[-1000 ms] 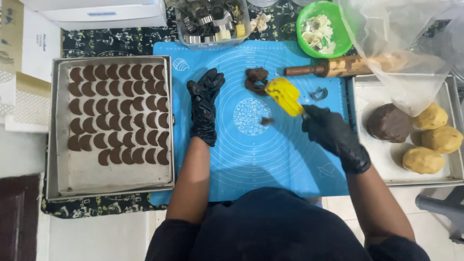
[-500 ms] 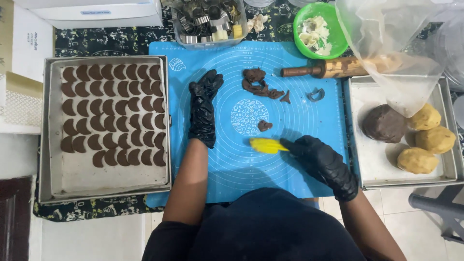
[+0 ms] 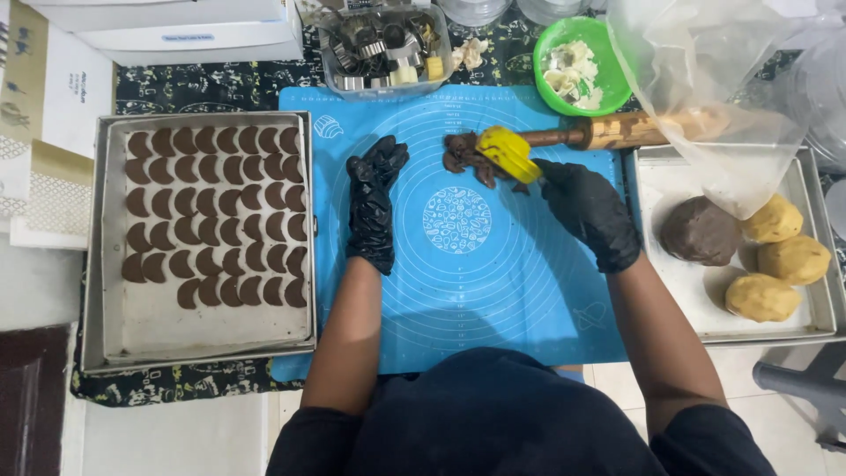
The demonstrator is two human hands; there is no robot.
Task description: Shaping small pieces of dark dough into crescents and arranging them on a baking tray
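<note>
Here right hand fingers grip yellow scraper against dough scraps; left hand flat, rolling pin just behind.

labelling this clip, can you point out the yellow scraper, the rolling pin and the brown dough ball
yellow scraper (image 3: 507, 152), head view, middle of its blade by the dough scraps
rolling pin (image 3: 617, 130), head view, bare part of its wooden barrel
brown dough ball (image 3: 701, 231), head view, top of the ball in the right tray

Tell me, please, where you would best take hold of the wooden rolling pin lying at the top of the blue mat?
Probably the bare left handle of the rolling pin, from above: it lies flat and crosswise, its right end sits under the plastic bag, and the right hand with the yellow scraper is close by.
</note>
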